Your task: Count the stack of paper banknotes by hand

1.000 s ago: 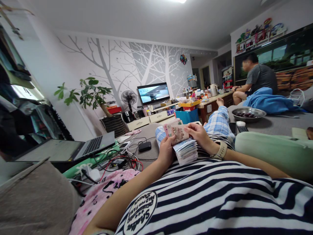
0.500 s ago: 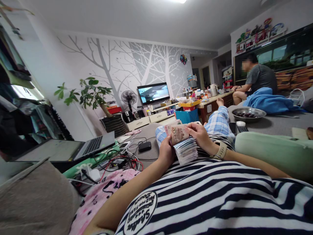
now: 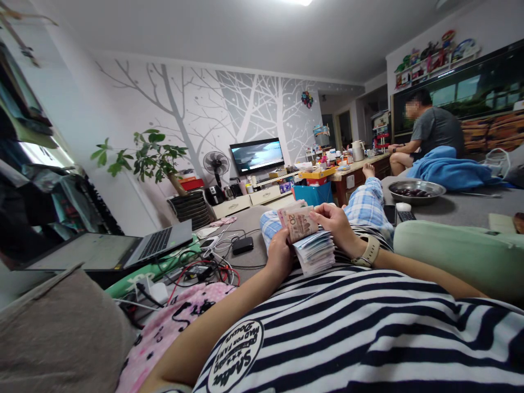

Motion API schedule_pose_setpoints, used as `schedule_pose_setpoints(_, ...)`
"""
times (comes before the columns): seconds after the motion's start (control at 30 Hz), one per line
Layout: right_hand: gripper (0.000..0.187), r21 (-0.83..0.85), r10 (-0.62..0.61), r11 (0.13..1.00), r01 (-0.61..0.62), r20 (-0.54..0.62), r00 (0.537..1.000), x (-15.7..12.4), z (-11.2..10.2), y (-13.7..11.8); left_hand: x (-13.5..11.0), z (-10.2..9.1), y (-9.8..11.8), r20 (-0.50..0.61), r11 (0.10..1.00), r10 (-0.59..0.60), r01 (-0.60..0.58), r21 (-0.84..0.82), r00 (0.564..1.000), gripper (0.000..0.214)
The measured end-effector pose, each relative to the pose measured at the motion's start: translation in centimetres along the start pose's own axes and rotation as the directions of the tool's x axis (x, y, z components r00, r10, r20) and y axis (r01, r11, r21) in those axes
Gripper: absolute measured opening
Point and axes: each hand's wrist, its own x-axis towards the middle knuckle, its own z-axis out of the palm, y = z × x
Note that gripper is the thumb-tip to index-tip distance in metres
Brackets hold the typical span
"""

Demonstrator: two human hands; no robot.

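Note:
A folded wad of banknotes is gripped in my left hand, its lower part fanning toward my striped shirt. The notes standing at the top are brownish, and "20" shows on the front banknote. My right hand pinches the upper right edge of that front note between thumb and fingers. A pale watch sits on my right wrist. The palm side of my left hand and the inner part of the wad are hidden.
On the left lie an open laptop, tangled cables and a black box. A metal bowl of dark round fruit, a remote and a green cushion are on the right. Another person sits beyond.
The wad and the front note have shifted slightly right and tilted a little. Both hands keep their hold. The television picture differs.

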Motion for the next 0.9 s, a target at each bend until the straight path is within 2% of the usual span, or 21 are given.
schedule_pose_setpoints(0.13, 0.031, 0.018, -0.022, 1.000, 0.022, 0.005, 1.000, -0.1, 0.0, -0.2, 0.1, 0.3, -0.1, -0.013, 0.993, -0.080, 0.078, -0.089, 0.997, 0.012)
schedule_pose_setpoints(0.37, 0.028, 0.081, -0.020, 0.997, 0.019, 0.007, 1.000, -0.1, 0.0, -0.1, 0.3, 0.2, -0.4, 0.034, 0.993, -0.090, 0.093, -0.078, 0.995, 0.009)
schedule_pose_setpoints(0.53, 0.027, 0.060, -0.047, 0.997, 0.047, -0.008, 0.999, -0.2, -0.1, -0.2, 0.1, 0.8, -0.2, 0.014, 0.981, -0.124, 0.125, -0.151, 0.992, 0.014)
schedule_pose_setpoints(0.73, 0.025, 0.051, -0.093, 0.994, 0.092, 0.022, 0.995, -0.7, 0.0, -1.0, 0.1, 0.6, -0.1, -0.022, 1.000, 0.008, -0.008, 0.000, 1.000, 0.014)
schedule_pose_setpoints(0.9, 0.028, 0.168, -0.080, 0.984, 0.062, 0.099, 0.992, -0.9, 0.1, -1.4, 0.5, 0.1, -0.9, -0.004, 0.996, -0.058, 0.058, -0.061, 0.998, 0.010)
